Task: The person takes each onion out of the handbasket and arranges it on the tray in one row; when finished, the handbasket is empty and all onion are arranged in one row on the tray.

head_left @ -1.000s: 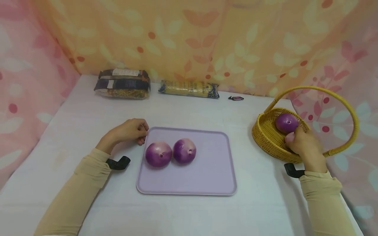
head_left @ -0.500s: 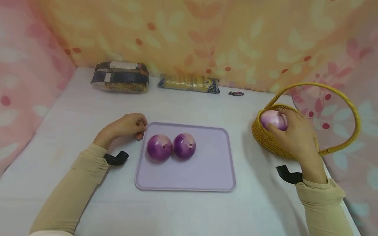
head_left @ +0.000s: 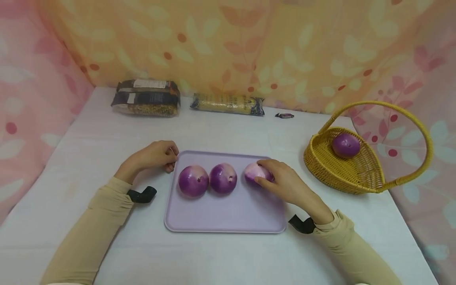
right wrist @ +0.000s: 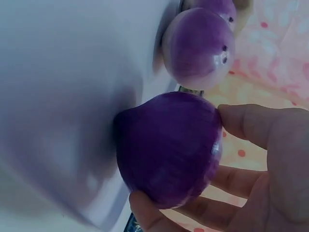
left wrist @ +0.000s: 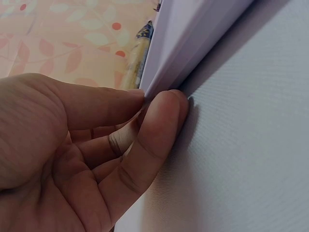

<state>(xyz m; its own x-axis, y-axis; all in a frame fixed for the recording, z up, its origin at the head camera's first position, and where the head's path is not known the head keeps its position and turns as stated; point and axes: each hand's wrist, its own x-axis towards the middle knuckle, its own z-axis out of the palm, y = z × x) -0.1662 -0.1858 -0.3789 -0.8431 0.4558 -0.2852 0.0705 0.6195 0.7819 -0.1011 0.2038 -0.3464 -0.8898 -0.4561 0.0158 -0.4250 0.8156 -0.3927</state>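
Observation:
A lilac tray [head_left: 228,215] lies in the middle of the table in the head view. My left hand [head_left: 154,155] pinches its far left corner; in the left wrist view the thumb is on one side of the rim and the fingertips [left wrist: 161,118] on the other. My right hand [head_left: 286,184] holds a purple onion [right wrist: 169,150] by its sides, close over the right part of the tray. On the tray's left half sit two more purple onions, a left one [head_left: 193,181] and a right one [head_left: 223,179], side by side.
At the right stands a yellow wicker basket [head_left: 327,174] with a tall handle and one purple onion [head_left: 346,145] inside. Along the back lie a dark bag [head_left: 147,98] of dry food, a yellow packet [head_left: 228,104] and a small wrapped candy [head_left: 284,115].
My right hand has lifted a purple onion out of the basket and carried it left to over the tray. My left hand stays at the tray's corner.

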